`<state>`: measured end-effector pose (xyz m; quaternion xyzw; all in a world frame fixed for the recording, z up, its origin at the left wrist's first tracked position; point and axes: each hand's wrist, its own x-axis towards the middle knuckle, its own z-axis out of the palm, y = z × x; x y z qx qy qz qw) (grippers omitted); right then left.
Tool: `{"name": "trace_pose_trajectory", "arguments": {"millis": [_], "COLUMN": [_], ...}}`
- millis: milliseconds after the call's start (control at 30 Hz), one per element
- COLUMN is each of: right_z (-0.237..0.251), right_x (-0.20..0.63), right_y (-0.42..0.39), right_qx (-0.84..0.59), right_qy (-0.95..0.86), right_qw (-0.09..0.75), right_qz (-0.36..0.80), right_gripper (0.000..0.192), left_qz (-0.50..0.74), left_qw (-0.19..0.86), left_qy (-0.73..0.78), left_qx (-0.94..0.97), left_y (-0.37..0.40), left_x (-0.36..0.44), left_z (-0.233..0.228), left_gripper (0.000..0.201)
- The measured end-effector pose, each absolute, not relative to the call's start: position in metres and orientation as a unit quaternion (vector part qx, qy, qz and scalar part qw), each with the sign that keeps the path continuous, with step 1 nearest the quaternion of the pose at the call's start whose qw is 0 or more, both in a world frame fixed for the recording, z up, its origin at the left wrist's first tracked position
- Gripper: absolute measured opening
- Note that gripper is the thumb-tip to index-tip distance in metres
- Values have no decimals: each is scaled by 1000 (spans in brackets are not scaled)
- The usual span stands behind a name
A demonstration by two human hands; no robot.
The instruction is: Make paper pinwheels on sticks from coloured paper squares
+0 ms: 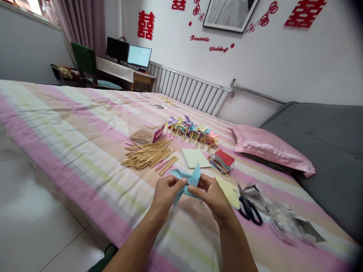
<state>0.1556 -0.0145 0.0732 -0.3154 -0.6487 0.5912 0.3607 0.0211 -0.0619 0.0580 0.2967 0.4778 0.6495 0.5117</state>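
**A:** Scene? Use the bed as reference.

**B:** Bedroom. Striped pink bedspread (70, 128) covers the bed, white wall behind with red paper cut-outs (146, 24), radiator (187, 88) under them. Desk with two monitors (138, 56) beyond the bed's far left corner, green chair (83, 60) beside it.

**A:** What's on the bed, left to right?

**B:** Open box of sticks (147, 134), then a loose heap of wooden sticks (149, 155) just in front of it. Row of finished pinwheels (193, 132) further back. Pale green sheet (195, 157) mid-bed, stack of coloured paper squares (222, 161) touching its right side. Yellow sheets (231, 192), black scissors (249, 209) just right of them, clear plastic packaging (283, 223) next, pink pillow (272, 149) behind, toward the bed's head.

**A:** Hands?

**B:** Both over the bed's near edge. Left hand (166, 194) has thumb and fingers pinching the left side of the blue paper pinwheel (188, 179). Right hand (212, 194) pinches its right side at the centre.

**A:** Where is the paper relative to the grip?

**B:** Between the two hands, held off the bedspread. Folded points stick up above the fingertips; one corner hangs below the left thumb.
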Motion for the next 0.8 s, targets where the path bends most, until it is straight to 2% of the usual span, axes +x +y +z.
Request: {"name": "trace_pose_trajectory", "arguments": {"millis": [200,467,600,700,800], "right_z": [72,75,81,84,86], "right_x": [156,160,172,180,184], "right_y": [-14,-11,-6,-3,-3], "right_qx": [-334,-350,-361,-366,-369], "right_qy": [-611,-568,-522,-506,-509], "right_qw": [361,431,479,486,477], "right_qz": [620,608,607,611,615], "right_gripper": [29,25,29,30,30], "left_qz": [646,647,636,509,365], "left_qw": [516,513,400,286,204], "left_qy": [471,476,576,690,747], "left_qx": [307,303,322,428,517], "left_y": [-63,-63,-60,-59,-58], "left_x": [22,11,3,2,8], "left_z": [59,67,59,48,42], "left_gripper": [32,38,35,19,23]}}
